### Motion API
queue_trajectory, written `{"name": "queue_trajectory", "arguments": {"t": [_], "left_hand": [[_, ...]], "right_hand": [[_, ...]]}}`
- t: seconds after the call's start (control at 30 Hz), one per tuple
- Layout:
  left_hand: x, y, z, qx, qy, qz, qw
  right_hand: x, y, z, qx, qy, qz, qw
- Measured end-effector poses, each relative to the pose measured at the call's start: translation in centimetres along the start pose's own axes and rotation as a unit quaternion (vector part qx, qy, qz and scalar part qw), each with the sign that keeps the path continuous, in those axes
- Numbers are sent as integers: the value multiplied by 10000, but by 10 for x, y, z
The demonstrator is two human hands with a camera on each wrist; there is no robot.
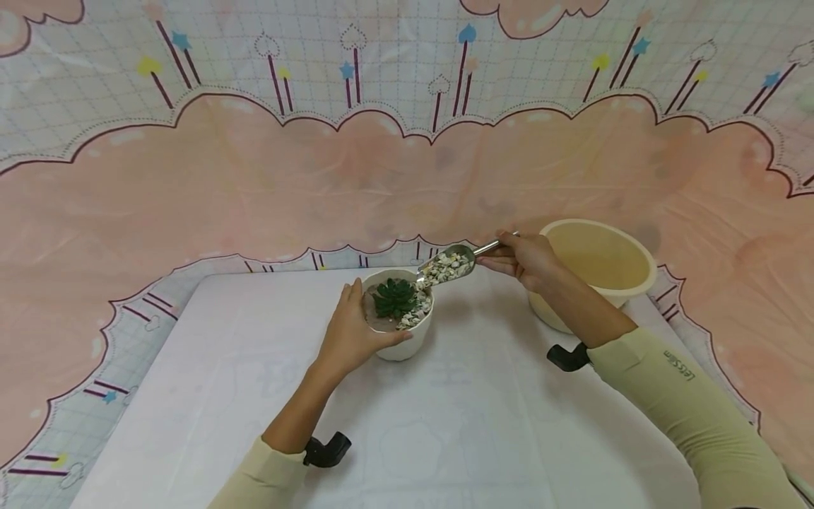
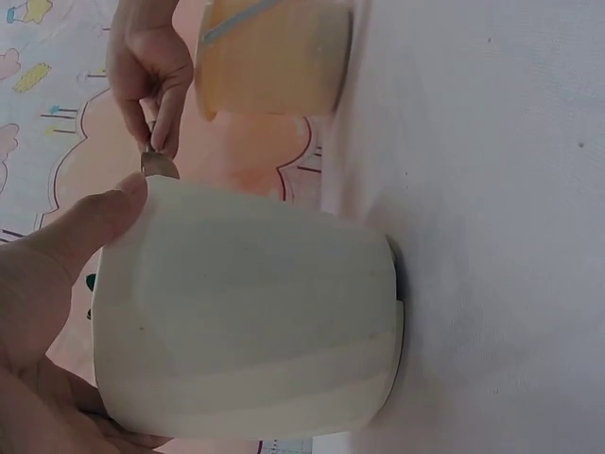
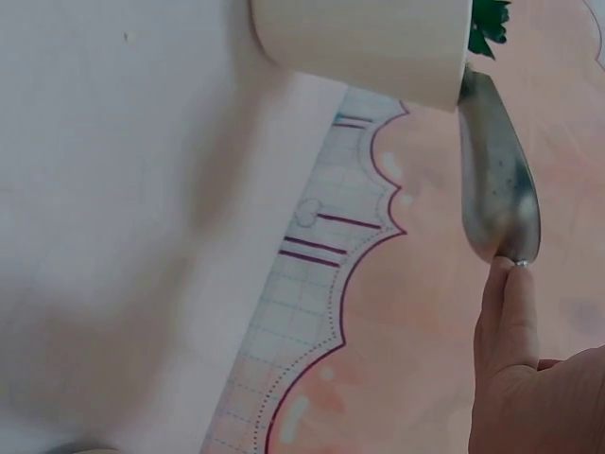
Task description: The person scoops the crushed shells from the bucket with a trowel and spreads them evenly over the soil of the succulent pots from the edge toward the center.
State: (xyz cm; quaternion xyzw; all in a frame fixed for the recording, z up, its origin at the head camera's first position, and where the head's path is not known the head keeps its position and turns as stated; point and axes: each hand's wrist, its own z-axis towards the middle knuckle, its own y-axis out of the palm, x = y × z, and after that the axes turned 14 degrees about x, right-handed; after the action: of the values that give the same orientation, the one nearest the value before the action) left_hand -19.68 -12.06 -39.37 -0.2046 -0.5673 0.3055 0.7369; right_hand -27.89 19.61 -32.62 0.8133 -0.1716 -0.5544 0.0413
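Note:
A white flowerpot (image 1: 400,346) stands on the table with a green succulent (image 1: 394,298) in it. Pale pebbles cover the right part of the grey soil inside. My left hand (image 1: 350,332) grips the pot from the left, thumb along the near side and fingers round the far side. In the left wrist view the thumb (image 2: 118,203) lies at the rim. My right hand (image 1: 531,261) pinches the handle of a metal scoop (image 3: 501,180) heaped with pebbles (image 1: 447,267). The scoop's lip is right at the pot's right rim, tipped toward the soil.
A large cream bucket (image 1: 600,290) stands at the right, behind my right forearm. The table (image 1: 254,396) has a white cover. A patterned pink cloth (image 1: 356,191) hangs beyond its far edge. Black mounts (image 1: 327,450) stick out at both wrists.

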Motion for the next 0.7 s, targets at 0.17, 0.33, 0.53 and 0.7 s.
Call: {"name": "queue_trajectory", "arguments": {"t": [0.17,0.33,0.53,0.7], "left_hand": [[-3,-3,1,-110,12,24,9999],[-4,-6,2,-152,16,-14,9999],[-5,-7,3,-228,-7,-46,9997],[-4,-7,2,-332,-83,-151,9993]], "right_hand": [[3,-1,0,-1,106,-48,9999],[3,0,1,61,-99,36,9999],[2,4,0,85,-183,-9,9998],[4,6,2,131,-152,56,9998]]}}
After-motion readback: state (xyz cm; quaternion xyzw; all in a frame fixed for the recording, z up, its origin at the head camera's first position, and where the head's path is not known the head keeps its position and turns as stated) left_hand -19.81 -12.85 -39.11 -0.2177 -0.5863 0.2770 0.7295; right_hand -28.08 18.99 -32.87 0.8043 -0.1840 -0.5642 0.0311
